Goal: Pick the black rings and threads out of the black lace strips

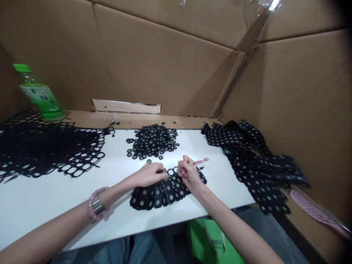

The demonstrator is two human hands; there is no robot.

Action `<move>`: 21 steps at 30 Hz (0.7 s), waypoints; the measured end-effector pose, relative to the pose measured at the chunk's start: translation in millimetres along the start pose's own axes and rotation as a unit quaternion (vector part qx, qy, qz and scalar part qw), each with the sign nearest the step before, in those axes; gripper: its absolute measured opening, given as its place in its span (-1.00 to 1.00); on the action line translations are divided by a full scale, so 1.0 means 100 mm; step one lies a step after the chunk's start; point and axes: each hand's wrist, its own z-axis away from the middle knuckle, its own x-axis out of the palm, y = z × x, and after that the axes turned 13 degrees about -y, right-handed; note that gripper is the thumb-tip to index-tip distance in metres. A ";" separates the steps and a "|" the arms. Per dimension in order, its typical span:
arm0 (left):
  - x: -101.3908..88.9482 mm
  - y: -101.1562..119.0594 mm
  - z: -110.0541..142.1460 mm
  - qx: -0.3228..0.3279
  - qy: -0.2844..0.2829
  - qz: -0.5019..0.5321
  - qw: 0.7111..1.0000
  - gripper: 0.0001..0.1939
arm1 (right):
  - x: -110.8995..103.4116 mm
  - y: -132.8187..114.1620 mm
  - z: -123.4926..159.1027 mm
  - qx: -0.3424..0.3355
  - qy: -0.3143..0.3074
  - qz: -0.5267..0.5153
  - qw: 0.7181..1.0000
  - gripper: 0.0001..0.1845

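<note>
A black sheet dotted with pale discs lies on the white table in front of me. Its top edge shows several see-through ring holes between my hands. My left hand has its fingers curled at that top edge, thumb and forefinger closed on the sheet. In my right hand is a slim, clear pen-like tool with a reddish inside, gripped like a pen. Its tip, over the sheet's edge, is hidden by my fingers. Just beyond is a heap of small black rings.
Black mesh with open ring holes is piled at left, beside a green bottle. More dotted black sheets are stacked at right. Cardboard walls enclose the white table. A green bag sits below its front edge.
</note>
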 end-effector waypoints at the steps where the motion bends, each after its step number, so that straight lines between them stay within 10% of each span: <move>1: 0.02 0.02 -0.02 -0.026 0.011 -0.004 1.000 -0.67 | 0.00 0.01 0.00 -0.012 0.004 0.012 1.000 -0.59; 10: 0.12 0.01 -0.05 -0.028 0.039 -0.035 0.998 -0.72 | -0.07 0.03 0.05 -0.020 -0.003 0.379 0.925 -0.73; 21: 0.14 -0.04 -0.03 0.016 0.044 0.007 0.999 -0.72 | -0.03 0.06 0.08 -0.040 -0.003 0.461 0.886 -0.71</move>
